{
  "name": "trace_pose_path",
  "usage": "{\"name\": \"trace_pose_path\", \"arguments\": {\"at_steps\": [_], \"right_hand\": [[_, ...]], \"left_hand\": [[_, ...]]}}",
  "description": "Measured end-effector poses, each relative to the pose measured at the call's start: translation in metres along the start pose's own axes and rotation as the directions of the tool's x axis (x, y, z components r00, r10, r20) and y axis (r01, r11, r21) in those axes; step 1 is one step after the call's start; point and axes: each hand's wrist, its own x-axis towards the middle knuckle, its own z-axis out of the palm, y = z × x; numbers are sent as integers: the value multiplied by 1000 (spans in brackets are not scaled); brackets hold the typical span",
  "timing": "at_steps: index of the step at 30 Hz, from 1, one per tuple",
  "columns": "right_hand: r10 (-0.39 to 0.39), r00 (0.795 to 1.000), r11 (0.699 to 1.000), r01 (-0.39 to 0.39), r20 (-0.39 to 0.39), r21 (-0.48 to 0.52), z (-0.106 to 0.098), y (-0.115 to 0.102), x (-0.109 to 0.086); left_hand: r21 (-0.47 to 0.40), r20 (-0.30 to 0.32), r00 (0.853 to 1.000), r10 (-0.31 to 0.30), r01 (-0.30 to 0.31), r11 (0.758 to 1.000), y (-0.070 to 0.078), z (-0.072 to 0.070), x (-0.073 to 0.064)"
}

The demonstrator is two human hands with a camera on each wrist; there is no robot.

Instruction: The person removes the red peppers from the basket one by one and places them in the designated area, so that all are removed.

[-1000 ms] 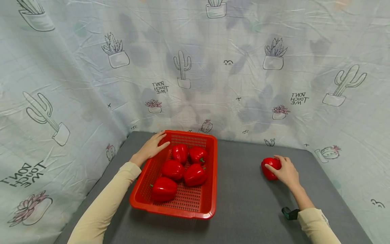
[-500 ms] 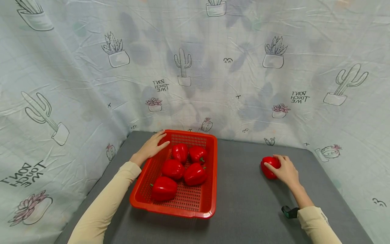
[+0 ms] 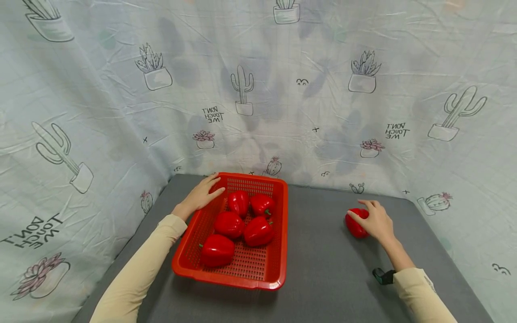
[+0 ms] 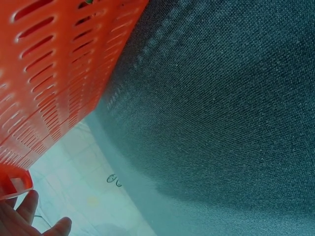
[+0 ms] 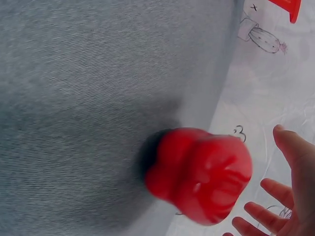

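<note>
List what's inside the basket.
Five red peppers inside the basket. Bare slotted floor shows around them, mostly near the front. Whatever lies directly under the peppers is covered; can't tell.

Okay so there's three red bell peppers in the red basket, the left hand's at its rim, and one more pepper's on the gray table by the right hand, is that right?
Not quite: the head view shows five red bell peppers in the red basket, not three. The left hand is at its rim, and one more pepper is on the gray table by the right hand.
</note>
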Motion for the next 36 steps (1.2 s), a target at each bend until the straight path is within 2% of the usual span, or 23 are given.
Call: {"name": "trace_pose_path", "arguments": {"at_steps": [11,29,36], "right_hand": [[-138,989,990,136,-46,-44,1,-23,19],[-268,960,962,270,-85,24,14,-68,32],[-339,935,939,343,-102,25,16,-88,34]], "left_hand": [[1,-7,1000,7,-7,1000,0,0,1],[-8,0,1000,-11,11,1000,0,1,1],[2,-1,1000,-6,6,1000,1,0,0]]}}
